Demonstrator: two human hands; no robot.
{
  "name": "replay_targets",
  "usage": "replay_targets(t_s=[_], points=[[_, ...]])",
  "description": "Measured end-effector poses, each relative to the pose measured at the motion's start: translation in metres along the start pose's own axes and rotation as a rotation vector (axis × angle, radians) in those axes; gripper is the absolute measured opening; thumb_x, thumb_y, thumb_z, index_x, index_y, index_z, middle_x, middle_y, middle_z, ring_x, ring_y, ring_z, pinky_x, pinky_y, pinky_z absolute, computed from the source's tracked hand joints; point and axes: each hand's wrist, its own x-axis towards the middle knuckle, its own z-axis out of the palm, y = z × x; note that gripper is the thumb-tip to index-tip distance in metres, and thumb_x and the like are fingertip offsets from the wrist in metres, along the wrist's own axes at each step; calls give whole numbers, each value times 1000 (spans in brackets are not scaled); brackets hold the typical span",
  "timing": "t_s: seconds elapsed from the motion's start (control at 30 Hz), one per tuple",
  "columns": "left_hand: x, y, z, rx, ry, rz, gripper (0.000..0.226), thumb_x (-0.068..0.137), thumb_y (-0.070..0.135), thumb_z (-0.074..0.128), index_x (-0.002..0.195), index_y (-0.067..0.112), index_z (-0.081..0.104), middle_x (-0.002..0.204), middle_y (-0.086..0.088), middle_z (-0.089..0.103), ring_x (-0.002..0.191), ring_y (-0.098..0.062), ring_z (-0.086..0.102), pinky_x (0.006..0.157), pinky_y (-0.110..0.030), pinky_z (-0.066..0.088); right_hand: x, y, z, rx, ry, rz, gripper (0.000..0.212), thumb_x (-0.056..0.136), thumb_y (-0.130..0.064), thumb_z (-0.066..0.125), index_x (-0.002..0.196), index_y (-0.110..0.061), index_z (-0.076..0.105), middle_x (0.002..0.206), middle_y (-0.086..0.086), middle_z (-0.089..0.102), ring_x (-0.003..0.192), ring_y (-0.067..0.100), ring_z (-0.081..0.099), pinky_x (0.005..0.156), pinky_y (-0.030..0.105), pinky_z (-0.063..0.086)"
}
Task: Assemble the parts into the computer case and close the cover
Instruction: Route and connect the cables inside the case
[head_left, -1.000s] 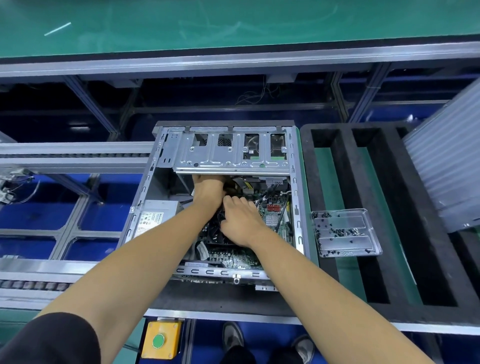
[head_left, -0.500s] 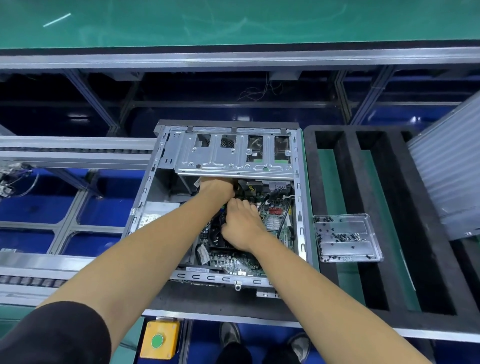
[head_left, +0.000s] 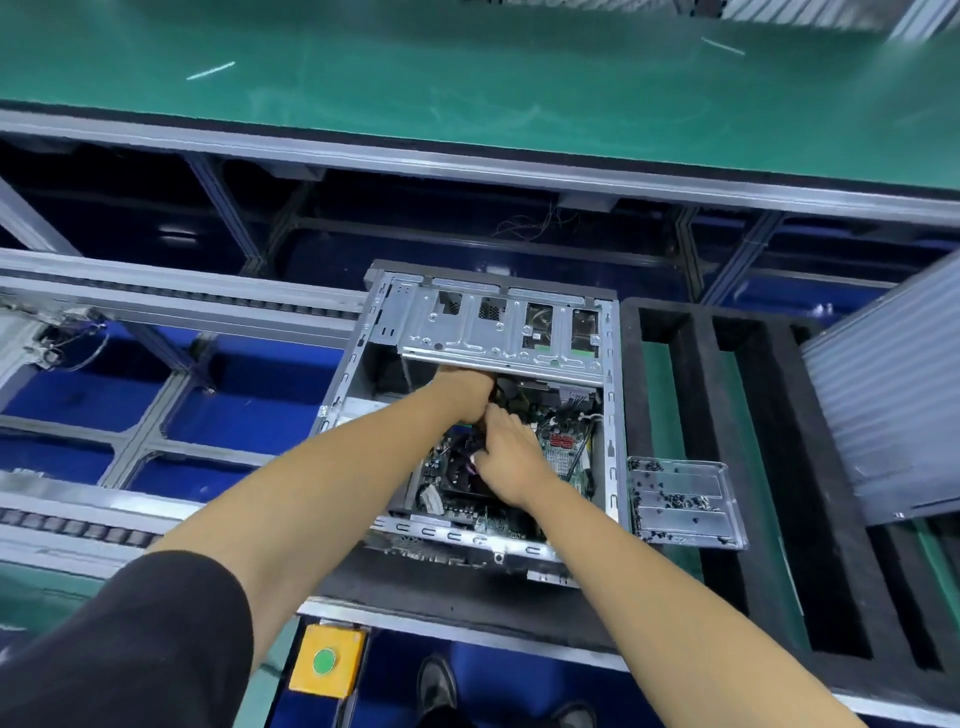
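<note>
- A yellow box with a green push button (head_left: 324, 661) sits nearest, below the bench edge, beside a dark shoe (head_left: 437, 688)
- Two bare forearms reach forward from there; the left arm wears a black sleeve (head_left: 130, 649)
- The computer case (head_left: 358, 358) lies on its side with the cover off, on a black foam pad (head_left: 457, 592) at the middle of the bench
- Inside it, a green motherboard (head_left: 563, 452) carries red connectors and dark cables; a grey metal drive cage (head_left: 498, 332) with cut-out windows spans the far end
- The right hand (head_left: 511, 462) lies over the middle of the board, fingers curled down among the black cables (head_left: 462, 467); whether it grips one cannot be told
- The left hand (head_left: 465, 392) reaches just under the drive cage's near edge, its fingers hidden, so its hold cannot be told
- The two hands touch or nearly touch
- Just right of the case, a clear plastic tray of small black screws (head_left: 680, 501) rests on a black slotted foam fixture (head_left: 743, 467)
- A ribbed grey panel (head_left: 883, 405) leans at the far right
- A green conveyor belt (head_left: 467, 78) runs across beyond
</note>
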Motion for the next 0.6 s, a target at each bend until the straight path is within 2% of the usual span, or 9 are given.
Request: replay_targets(t_s=[0.07, 0.2, 0.27, 0.33, 0.37, 0.43, 0.5, 0.6], points=[[-13, -2, 0, -33, -15, 38, 19, 97, 4, 53, 116, 5, 57, 122, -15, 63, 109, -32, 60, 89, -37, 48, -3, -1, -3, -79, 46, -53, 33, 89, -16, 55, 120, -12, 44, 106, -1, 40, 99, 17, 33, 92, 38, 40], [-36, -15, 0, -97, 60, 106, 43, 93, -1, 56, 133, 6, 41, 134, -19, 46, 123, -32, 43, 98, -42, 47, -7, -8, -14, -174, 172, -127, 18, 88, -21, 55, 105, -18, 47, 96, -5, 39, 90, 18, 34, 80, 38, 42], [-49, -24, 1, 3, 72, 145, 53, 93, 4, 61, 141, 7, 38, 141, -18, 37, 132, -31, 36, 101, -39, 45, -8, -13, -16, -186, 185, -126, 18, 90, -22, 53, 107, -18, 48, 99, -3, 45, 92, 19, 38, 81, 39, 43], [-61, -33, 5, 163, 97, 169, 55, 98, 20, 61, 147, 8, 39, 154, -16, 29, 143, -30, 29, 112, -40, 38, -10, -18, -16, -172, 177, -127, 17, 93, -23, 54, 108, -19, 48, 103, -3, 48, 96, 19, 40, 82, 39, 42], [-66, -37, 8, 230, 114, 165, 57, 100, 29, 59, 150, 10, 37, 157, -15, 29, 145, -29, 29, 116, -41, 33, -11, -20, -16, -152, 179, -130, 13, 93, -23, 55, 102, -22, 45, 101, -4, 47, 94, 19, 38, 80, 38, 40], [-77, -44, 11, 312, 153, 120, 58, 102, 40, 53, 151, 15, 36, 152, -11, 44, 140, -27, 41, 119, -43, 27, -14, -24, -14, -106, 170, -139, 15, 92, -23, 55, 94, -25, 40, 96, -6, 44, 92, 17, 36, 75, 35, 34], [-91, -50, 10, 330, 139, 73, 52, 103, 44, 48, 148, 18, 41, 135, -6, 62, 127, -26, 55, 117, -44, 27, -16, -29, -14, -74, 150, -146, 12, 93, -24, 55, 96, -26, 43, 98, -6, 47, 94, 17, 38, 75, 35, 34], [-114, -61, 16, 227, 220, 97, 47, 105, 47, 42, 143, 20, 50, 127, -3, 65, 119, -25, 60, 114, -44, 31, -19, -33, -14, -94, 146, -157, 12, 94, -28, 53, 105, -23, 53, 105, -4, 53, 101, 19, 43, 81, 38, 41]])
